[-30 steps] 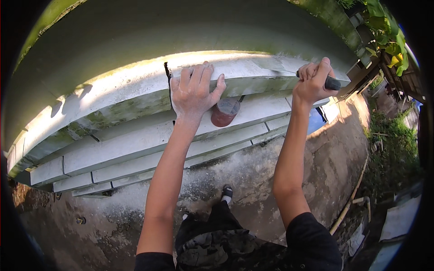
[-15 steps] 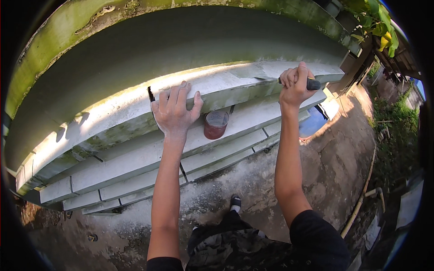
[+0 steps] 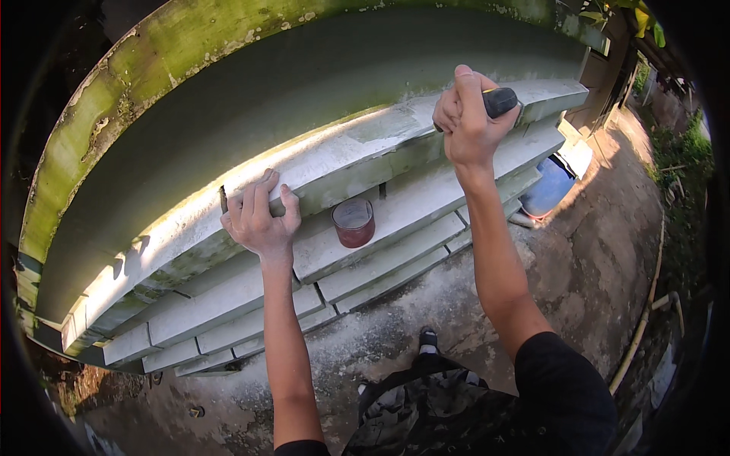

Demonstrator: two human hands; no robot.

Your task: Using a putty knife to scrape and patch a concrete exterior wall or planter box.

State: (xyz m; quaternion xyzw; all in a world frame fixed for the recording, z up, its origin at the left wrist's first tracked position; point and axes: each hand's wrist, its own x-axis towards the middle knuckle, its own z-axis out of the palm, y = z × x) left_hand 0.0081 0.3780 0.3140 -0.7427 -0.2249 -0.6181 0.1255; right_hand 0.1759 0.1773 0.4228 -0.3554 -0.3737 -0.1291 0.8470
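1. Since the earlier frame, my right hand has shifted left along the pale ledge, away from its right end.
2. Right fingers curled tight round a black-handled tool over the ledge; its working end cannot be made out.
3. My left hand: fingers parted, slightly bent, resting on the ledge just right of a dark gap; nothing grasped.
4. Red cup upright on the step below, between my hands, touching neither.
5. Blue container at right, beside the steps.
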